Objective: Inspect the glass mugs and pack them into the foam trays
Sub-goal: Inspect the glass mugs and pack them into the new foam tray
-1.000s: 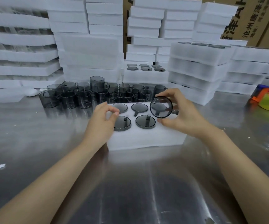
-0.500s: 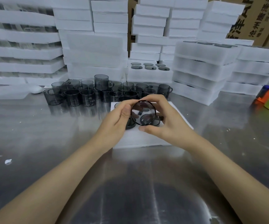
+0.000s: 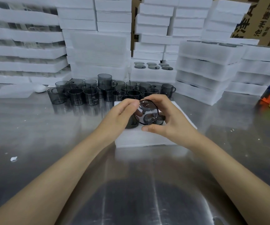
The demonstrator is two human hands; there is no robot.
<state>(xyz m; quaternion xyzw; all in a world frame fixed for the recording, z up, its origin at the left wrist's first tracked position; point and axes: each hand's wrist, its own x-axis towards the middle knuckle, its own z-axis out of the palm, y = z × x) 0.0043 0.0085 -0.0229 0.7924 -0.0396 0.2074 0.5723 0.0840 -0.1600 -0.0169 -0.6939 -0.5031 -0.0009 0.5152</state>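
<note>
Held mug: a smoky grey glass mug (image 3: 146, 112), tipped so its round mouth faces the camera, above the white foam tray (image 3: 147, 138).
Right hand (image 3: 166, 120): fingers over the rim, thumb under it.
Left hand (image 3: 121, 114): fingertips at the mug's left rim.
Tray: lies on the shiny steel table (image 3: 49, 135); dark mugs sit in its pockets.
Behind: a cluster of loose grey glass mugs (image 3: 108, 93), then stacks of white foam trays (image 3: 98, 51).
</note>
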